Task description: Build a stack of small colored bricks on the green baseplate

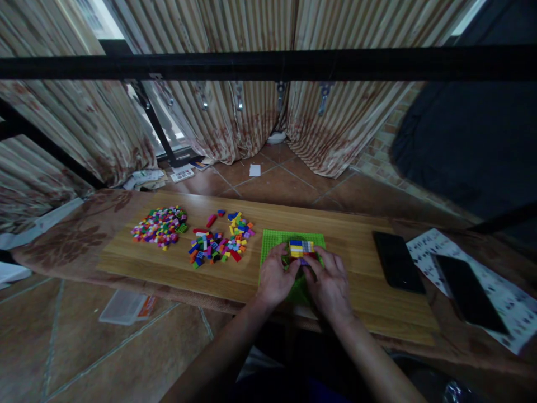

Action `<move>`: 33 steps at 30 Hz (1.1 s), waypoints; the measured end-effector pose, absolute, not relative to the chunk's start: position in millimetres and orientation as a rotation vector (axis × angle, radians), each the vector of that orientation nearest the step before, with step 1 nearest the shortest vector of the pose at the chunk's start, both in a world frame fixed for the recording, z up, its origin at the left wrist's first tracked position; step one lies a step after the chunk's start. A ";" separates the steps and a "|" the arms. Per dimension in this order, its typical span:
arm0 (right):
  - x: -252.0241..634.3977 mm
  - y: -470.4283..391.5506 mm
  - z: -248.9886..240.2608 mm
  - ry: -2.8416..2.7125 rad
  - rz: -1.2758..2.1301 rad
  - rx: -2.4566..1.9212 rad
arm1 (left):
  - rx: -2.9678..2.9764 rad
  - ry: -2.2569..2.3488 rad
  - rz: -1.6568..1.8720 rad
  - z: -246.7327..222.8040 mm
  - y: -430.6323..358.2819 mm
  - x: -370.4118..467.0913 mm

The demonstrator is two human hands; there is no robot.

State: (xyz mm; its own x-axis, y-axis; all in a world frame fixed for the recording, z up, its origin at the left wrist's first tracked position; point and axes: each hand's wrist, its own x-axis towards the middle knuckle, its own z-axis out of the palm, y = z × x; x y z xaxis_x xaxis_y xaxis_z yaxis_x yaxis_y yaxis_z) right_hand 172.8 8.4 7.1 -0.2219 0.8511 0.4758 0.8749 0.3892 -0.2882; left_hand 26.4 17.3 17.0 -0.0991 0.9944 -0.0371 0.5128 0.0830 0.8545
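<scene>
A green studded baseplate (272, 238) lies on the wooden board. On it stands a small block of toy bricks (301, 248) in blue, yellow, white and grey, with red and purple along its near side. My left hand (277, 274) grips the block's left and near edge with thumb and fingers. From the right, my right hand (332, 278) closes on the same block, its thumb and index finger by the purple brick (302, 261) at the front. Both palms cover much of the baseplate's near part.
Loose bricks (220, 240) of mixed colours lie left of the baseplate, and a pile of tiny pieces (160, 225) farther left. On the right are a black phone (397, 262), a printed sheet (436, 243) and another dark device (470, 294). A black rail (268, 66) crosses behind.
</scene>
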 end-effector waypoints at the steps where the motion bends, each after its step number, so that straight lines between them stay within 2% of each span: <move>1: 173.5 8.5 6.9 -2.083 -0.054 -1.469 | 1.500 1.698 0.915 16.3 17.9 28.1; 12: 177.5 8.6 1.6 -1.984 0.141 -1.371 | 1.252 1.656 0.940 12.5 27.4 30.5; 25: 175.0 -5.7 -5.8 -2.182 -0.186 -1.552 | 1.237 1.730 0.908 17.9 30.6 35.6; 33: 177.6 -12.5 -13.6 -2.096 -0.081 -1.468 | 1.220 1.659 1.031 14.1 19.7 29.7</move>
